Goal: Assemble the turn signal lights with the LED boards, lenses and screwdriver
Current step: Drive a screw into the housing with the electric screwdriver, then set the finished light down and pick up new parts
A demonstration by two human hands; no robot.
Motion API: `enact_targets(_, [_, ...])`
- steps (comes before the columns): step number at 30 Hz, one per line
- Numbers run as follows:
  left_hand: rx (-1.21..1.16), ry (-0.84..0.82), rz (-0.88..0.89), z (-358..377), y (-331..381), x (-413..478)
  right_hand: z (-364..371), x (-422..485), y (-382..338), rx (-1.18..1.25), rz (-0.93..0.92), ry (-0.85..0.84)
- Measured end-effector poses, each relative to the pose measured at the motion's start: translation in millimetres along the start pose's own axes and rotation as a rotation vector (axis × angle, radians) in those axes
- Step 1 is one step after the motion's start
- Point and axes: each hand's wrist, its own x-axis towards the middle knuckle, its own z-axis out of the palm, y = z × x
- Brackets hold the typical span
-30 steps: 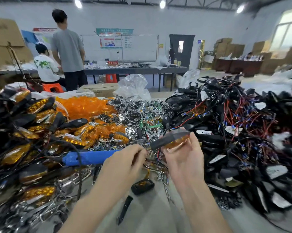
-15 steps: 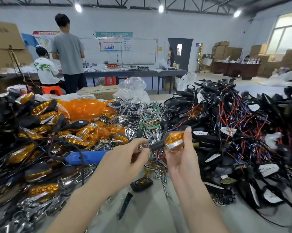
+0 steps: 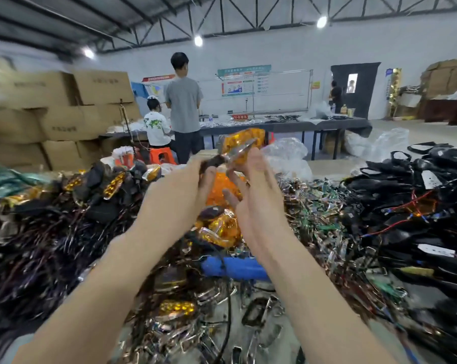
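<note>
Two bare hands are raised at chest height. The left hand [image 3: 180,190] grips the dark stem of an amber turn signal light [image 3: 244,147]; the right hand [image 3: 256,200] lays straight fingers against its lens. A blue screwdriver [image 3: 238,267] lies on the table below them (blurred)

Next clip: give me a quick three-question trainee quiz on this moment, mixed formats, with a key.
1. True or false: the blue screwdriver lies among the parts, in neither hand.
2. The left hand and right hand both touch the raised turn signal light. Which grips its black stem? A) left B) right
3. Fill in: the light's lens is ___ coloured.

Key: 1 true; 2 A; 3 amber.
</note>
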Motion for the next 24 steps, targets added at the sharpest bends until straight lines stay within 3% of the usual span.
enact_targets(3, [0.141, 0.135, -0.121, -16.7, -47.8, 33.2, 26.5, 12.9, 12.2, -0.09, 0.071, -0.045])
enact_targets(5, [0.216, 0.131, -0.252, -18.1, -85.1, 58.9, 34.5, 21.9, 19.7, -0.083, 0.103, -0.055])
enact_targets(8, [0.159, -0.046, -0.512, -11.0, -143.0, 92.6, 37.3, 31.9, 32.9, -0.091, 0.128, -0.064])
enact_targets(11, [0.191, -0.377, -0.626, 5.3, -184.0, 94.4, 30.2, 33.9, 46.7, -0.123, 0.157, -0.074])
enact_targets(14, [0.287, -0.47, -0.634, 24.8, -200.8, 75.4, 13.7, 33.2, 53.2, -0.204, 0.188, -0.117])
enact_targets(19, [0.391, -0.354, -0.602, 50.9, -181.7, 54.4, -7.7, 35.4, 58.6, -0.219, 0.23, -0.109])
enact_targets(24, [0.295, -0.224, -0.412, 74.5, -119.5, 47.1, -24.9, 32.4, 61.8, -0.146, 0.221, 0.027])
